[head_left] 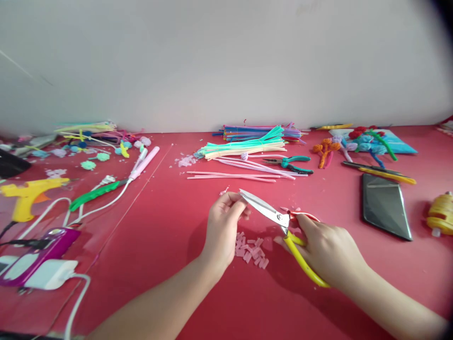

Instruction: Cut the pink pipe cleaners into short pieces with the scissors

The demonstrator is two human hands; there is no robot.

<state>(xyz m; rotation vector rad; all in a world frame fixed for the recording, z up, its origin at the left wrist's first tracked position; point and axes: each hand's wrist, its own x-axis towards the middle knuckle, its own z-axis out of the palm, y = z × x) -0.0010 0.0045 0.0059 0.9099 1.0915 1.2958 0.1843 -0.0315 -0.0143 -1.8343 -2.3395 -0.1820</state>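
Observation:
My right hand [327,248] is closed around the yellow and red handles of a pair of scissors [276,217], whose silver blades point left toward my left hand. My left hand [222,226] is pinched at the blade tips, holding something small that I cannot make out. Below the blades lies a small heap of cut pink pipe-cleaner pieces [252,250] on the red table [170,226].
Long pink pipe cleaners [244,172] and a coloured bundle [255,139] lie behind, with teal pliers [292,164]. A phone [385,205] and yellow spool [441,215] are right. A yellow glue gun [28,193], cables, a white charger [51,274] and purple device [38,252] are left.

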